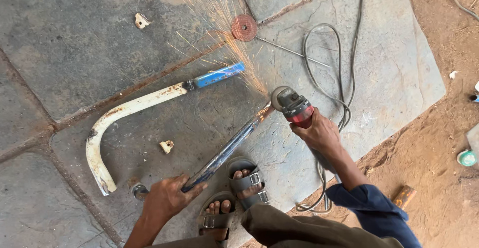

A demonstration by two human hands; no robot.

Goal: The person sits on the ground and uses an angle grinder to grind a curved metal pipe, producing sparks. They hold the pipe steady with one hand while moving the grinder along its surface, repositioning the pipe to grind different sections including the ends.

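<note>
Grip: my left hand clamped the blue pipe; my right hand held the angle grinder.
Pipe judged stiff, heavy, vibrating; hold well clear of sparks.

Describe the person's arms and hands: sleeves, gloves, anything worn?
Both hands bare, no gloves. Left hand and forearm are uncovered, no sleeve in view. Right hand has a bare forearm too, with a dark blue sleeve pushed up near the elbow. No watch or rings visible.

No packages, labels, signs or screens anywhere on the stone slabs or dirt
</note>
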